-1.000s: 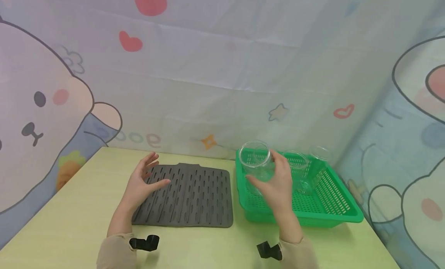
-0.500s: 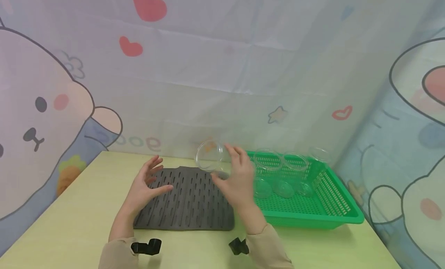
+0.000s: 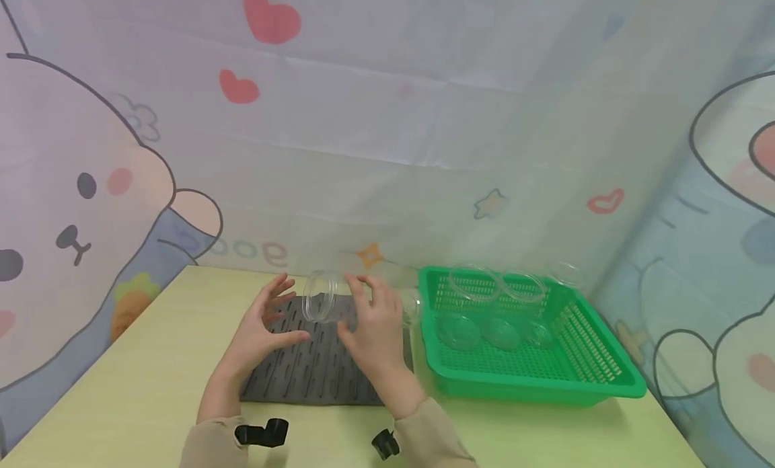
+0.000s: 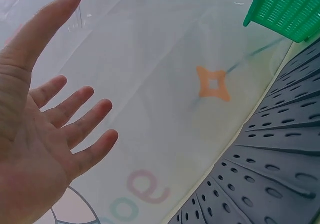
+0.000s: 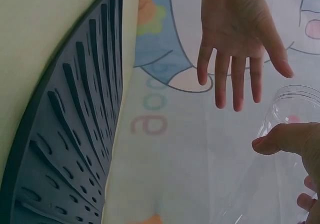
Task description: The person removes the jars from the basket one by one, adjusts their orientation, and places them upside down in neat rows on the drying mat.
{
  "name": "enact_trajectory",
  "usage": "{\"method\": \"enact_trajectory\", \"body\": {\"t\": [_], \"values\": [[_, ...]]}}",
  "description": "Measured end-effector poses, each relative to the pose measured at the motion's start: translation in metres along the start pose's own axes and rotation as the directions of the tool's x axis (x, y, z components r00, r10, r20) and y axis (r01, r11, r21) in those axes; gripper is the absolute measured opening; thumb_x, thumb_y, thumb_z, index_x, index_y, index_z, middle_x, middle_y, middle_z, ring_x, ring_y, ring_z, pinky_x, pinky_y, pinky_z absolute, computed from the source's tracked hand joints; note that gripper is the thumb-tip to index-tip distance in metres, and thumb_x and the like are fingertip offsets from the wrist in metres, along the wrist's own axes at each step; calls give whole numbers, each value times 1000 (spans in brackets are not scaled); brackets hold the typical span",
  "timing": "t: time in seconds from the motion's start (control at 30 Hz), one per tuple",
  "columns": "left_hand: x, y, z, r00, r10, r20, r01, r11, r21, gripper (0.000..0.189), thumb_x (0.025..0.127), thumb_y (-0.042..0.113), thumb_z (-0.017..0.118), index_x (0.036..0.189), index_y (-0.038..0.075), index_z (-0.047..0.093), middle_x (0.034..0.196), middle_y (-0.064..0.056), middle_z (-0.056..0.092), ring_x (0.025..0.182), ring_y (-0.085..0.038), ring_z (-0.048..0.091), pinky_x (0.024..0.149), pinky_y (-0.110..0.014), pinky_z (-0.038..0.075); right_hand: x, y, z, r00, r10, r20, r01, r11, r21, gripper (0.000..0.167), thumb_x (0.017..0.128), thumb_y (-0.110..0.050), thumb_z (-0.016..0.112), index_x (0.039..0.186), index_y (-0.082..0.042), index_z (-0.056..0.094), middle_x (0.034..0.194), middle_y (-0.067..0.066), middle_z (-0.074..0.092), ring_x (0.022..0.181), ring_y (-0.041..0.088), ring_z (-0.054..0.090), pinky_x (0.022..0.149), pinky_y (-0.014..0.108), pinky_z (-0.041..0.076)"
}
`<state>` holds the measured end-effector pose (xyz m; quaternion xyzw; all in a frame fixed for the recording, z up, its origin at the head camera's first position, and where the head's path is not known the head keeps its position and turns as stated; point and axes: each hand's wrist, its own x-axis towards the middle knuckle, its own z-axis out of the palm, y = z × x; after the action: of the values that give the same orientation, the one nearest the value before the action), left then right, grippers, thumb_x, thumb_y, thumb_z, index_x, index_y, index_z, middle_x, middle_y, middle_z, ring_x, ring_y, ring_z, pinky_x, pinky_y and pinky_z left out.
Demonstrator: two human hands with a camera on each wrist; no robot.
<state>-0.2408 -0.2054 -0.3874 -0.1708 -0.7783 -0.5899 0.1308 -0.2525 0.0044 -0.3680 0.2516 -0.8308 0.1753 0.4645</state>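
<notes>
My right hand [image 3: 377, 333] grips a clear jar [image 3: 321, 296] around its side, above the dark grey slotted mat [image 3: 309, 374]. The jar lies on its side in the air, its ringed mouth pointing toward my left hand [image 3: 259, 330]. That left hand holds nothing; its fingers and thumb are spread apart beside the jar's mouth. In the right wrist view, my right thumb [image 5: 282, 138] presses along the transparent wall below the ridged rim, and the open left palm [image 5: 235, 34] faces the camera. The left wrist view shows the left fingers [image 4: 82, 126] parted, with the mat to their right.
A green perforated basket [image 3: 539, 389] stands right of the mat, with several clear jars [image 3: 475, 296] upright in it. The pale yellow table [image 3: 145, 360] meets a printed cloth backdrop [image 3: 387, 132] behind.
My right hand has lifted the jar out of the basket and carried it left over the mat, tipping it from upright onto its side. The left hand has stayed nearly still.
</notes>
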Motion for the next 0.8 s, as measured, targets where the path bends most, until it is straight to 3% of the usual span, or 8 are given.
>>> {"method": "enact_trajectory", "body": {"t": [0.33, 0.57, 0.8], "values": [[2, 0, 5, 997, 2, 71, -1, 1000, -23, 101, 79, 5, 80, 157, 13, 15, 158, -19, 28, 141, -41, 32, 110, -63, 34, -11, -6, 13, 999, -16, -32, 15, 1000, -15, 83, 59, -15, 94, 132, -16, 56, 125, 7, 53, 113, 25, 54, 92, 43, 49], [1, 2, 9, 991, -4, 135, 9, 999, -38, 104, 80, 6, 79, 158, 13, 11, 159, -21, 23, 140, -47, 31, 107, -66, 37, -21, -9, 18, 1000, 3, -3, -3, 1000, -2, 83, 58, -12, 93, 134, -16, 57, 126, 7, 54, 115, 26, 54, 96, 43, 48], [2, 3, 11, 987, -39, 154, 42, 999, -17, 99, 82, 11, 78, 158, 19, 15, 159, -19, 24, 140, -50, 30, 104, -64, 41, -27, -10, 23, 1000, -16, 16, 16, 999, -46, 84, 57, -9, 93, 133, -17, 59, 127, 7, 54, 117, 25, 53, 98, 43, 48]]}}
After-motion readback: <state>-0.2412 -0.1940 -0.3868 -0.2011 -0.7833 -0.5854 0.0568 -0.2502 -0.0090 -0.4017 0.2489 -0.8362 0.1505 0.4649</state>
